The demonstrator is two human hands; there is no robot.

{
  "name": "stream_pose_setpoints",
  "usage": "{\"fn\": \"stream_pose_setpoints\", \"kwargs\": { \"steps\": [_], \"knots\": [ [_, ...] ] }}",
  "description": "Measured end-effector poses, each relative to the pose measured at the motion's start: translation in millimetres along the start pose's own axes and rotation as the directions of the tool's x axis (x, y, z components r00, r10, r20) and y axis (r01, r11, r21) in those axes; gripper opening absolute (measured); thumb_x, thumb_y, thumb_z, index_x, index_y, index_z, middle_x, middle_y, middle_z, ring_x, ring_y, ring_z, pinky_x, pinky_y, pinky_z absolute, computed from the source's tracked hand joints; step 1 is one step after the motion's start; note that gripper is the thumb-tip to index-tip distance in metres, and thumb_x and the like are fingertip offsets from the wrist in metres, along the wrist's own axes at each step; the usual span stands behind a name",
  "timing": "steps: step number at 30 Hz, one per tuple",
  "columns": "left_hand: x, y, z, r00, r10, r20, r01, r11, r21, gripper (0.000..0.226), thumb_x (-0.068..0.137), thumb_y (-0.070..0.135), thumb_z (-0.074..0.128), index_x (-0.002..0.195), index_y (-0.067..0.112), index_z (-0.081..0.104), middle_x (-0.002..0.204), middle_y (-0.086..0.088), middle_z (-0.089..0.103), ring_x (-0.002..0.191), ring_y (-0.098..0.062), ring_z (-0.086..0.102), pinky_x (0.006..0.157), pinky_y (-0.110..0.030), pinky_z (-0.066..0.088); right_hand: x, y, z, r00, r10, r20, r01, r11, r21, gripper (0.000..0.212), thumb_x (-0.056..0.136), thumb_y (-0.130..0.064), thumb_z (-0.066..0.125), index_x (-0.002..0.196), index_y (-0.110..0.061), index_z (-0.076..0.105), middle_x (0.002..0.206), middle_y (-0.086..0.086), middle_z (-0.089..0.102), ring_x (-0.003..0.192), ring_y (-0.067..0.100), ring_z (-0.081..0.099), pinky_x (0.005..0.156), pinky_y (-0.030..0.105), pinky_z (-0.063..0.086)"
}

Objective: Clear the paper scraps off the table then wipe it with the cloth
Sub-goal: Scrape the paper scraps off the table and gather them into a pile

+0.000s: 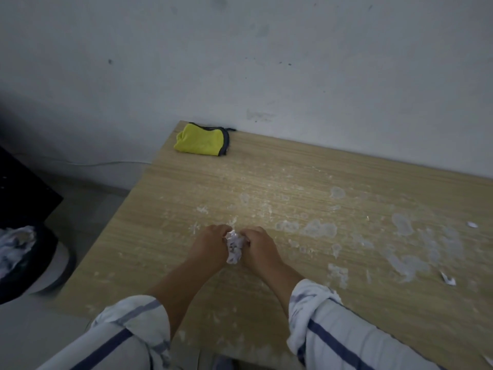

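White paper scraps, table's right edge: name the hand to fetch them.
Right, probably: the right hand lies nearer the white paper scraps than the left hand; both grip a crumpled white paper wad.

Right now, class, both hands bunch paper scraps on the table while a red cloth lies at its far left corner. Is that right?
No: the head view shows a yellow cloth, not red. The left hand and right hand do bunch paper scraps on the table.

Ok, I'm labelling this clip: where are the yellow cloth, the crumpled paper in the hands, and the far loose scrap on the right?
yellow cloth (200, 140): head view, middle of its yellow face.
crumpled paper (234, 247): head view, middle of the visible wad.
far loose scrap (471, 224): head view, its white centre.
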State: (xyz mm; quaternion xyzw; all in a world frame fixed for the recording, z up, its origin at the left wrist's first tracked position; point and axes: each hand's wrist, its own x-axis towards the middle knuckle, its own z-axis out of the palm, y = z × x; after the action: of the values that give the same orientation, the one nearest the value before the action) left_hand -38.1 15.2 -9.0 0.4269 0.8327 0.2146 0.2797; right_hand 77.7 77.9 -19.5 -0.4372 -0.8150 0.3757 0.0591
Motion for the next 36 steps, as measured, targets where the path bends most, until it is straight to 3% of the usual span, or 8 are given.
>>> {"fn": "stream_pose_setpoints", "kwargs": {
  "steps": [7, 12, 15, 18, 23, 27, 34, 36],
  "knots": [
    [-21, 28, 25, 0.939, 0.333, -0.087, -0.318, 0.936, 0.152, 0.040, 0.091, 0.017, 0.038, 0.128, 0.009, 0.053, 0.131, -0.008, 0.052, 0.123, -0.026, 0.045, 0.102, -0.037, 0.039, -28, 34, -16, 0.987, 0.001, -0.160, -0.037, 0.974, -0.224, 0.029, 0.091, -0.023, 0.044, 0.111, -0.015, 0.063, 0.122, 0.006, 0.054, 0.112, 0.028, 0.047, 0.094, 0.037, 0.038],
    [-31, 53, 76, 0.873, 0.444, 0.201, -0.487, 0.791, 0.371, 0.050, 0.073, 0.036, 0.036, 0.106, 0.015, 0.067, 0.106, -0.004, 0.071, 0.099, -0.022, 0.068, 0.077, -0.035, 0.056, -76, 86, -38, 0.985, 0.101, -0.140, -0.144, 0.929, -0.340, 0.046, 0.091, -0.033, 0.028, 0.131, -0.018, 0.044, 0.149, 0.007, 0.031, 0.139, 0.024, 0.022, 0.110, 0.042, 0.020],
    [-36, 65, 111, 0.865, 0.336, 0.372, -0.478, 0.775, 0.412, 0.079, 0.075, 0.051, 0.011, 0.137, 0.016, 0.045, 0.149, -0.003, 0.037, 0.140, -0.022, 0.031, 0.114, -0.036, 0.021, -103, 116, -49, 0.969, 0.186, -0.164, -0.234, 0.901, -0.364, 0.060, 0.087, -0.047, 0.017, 0.131, -0.018, 0.047, 0.145, 0.008, 0.041, 0.137, 0.026, 0.033, 0.107, 0.046, 0.029],
    [-39, 82, 135, 0.858, 0.385, 0.342, -0.504, 0.762, 0.408, 0.090, 0.072, 0.058, -0.004, 0.148, 0.017, 0.020, 0.158, -0.002, 0.011, 0.146, -0.020, 0.004, 0.115, -0.034, -0.006, -120, 138, -62, 0.944, 0.275, -0.183, -0.326, 0.866, -0.380, 0.043, 0.086, -0.046, 0.035, 0.112, -0.024, 0.062, 0.120, 0.001, 0.064, 0.114, 0.021, 0.060, 0.086, 0.040, 0.050],
    [-44, 118, 171, 0.800, 0.461, 0.384, -0.598, 0.655, 0.462, 0.064, 0.089, 0.053, 0.024, 0.124, 0.013, 0.060, 0.132, -0.007, 0.057, 0.125, -0.027, 0.052, 0.104, -0.037, 0.018, -145, 168, -89, 0.934, 0.259, -0.246, -0.342, 0.848, -0.405, 0.038, 0.082, -0.043, 0.038, 0.102, -0.025, 0.065, 0.111, -0.001, 0.068, 0.104, 0.019, 0.064, 0.082, 0.033, 0.052],
    [-48, 157, 207, 0.725, 0.534, 0.436, -0.689, 0.586, 0.427, 0.054, 0.086, 0.046, 0.034, 0.121, 0.015, 0.062, 0.129, -0.006, 0.060, 0.123, -0.027, 0.053, 0.103, -0.036, 0.021, -165, 204, -113, 0.896, 0.284, -0.340, -0.402, 0.845, -0.354, 0.030, 0.079, -0.039, 0.041, 0.093, -0.025, 0.064, 0.106, -0.001, 0.068, 0.100, 0.019, 0.063, 0.085, 0.030, 0.041],
    [-60, 223, 267, 0.647, 0.599, 0.471, -0.762, 0.517, 0.389, 0.055, 0.082, 0.045, 0.035, 0.117, 0.014, 0.064, 0.128, -0.005, 0.061, 0.120, -0.026, 0.056, 0.099, -0.040, 0.044, -208, 262, -157, 0.849, 0.362, -0.385, -0.474, 0.843, -0.253, 0.028, 0.074, -0.032, 0.044, 0.089, -0.024, 0.066, 0.099, 0.000, 0.068, 0.092, 0.021, 0.067, 0.078, 0.034, 0.054],
    [-64, 241, 277, 0.641, 0.600, 0.478, -0.766, 0.530, 0.363, 0.063, 0.083, 0.048, 0.029, 0.126, 0.010, 0.057, 0.136, -0.008, 0.054, 0.132, -0.026, 0.043, 0.109, -0.036, 0.028, -223, 276, -171, 0.814, 0.379, -0.439, -0.512, 0.826, -0.235, 0.034, 0.072, -0.030, 0.041, 0.092, -0.020, 0.067, 0.104, 0.003, 0.067, 0.097, 0.024, 0.065, 0.082, 0.037, 0.052]
  ]
}}
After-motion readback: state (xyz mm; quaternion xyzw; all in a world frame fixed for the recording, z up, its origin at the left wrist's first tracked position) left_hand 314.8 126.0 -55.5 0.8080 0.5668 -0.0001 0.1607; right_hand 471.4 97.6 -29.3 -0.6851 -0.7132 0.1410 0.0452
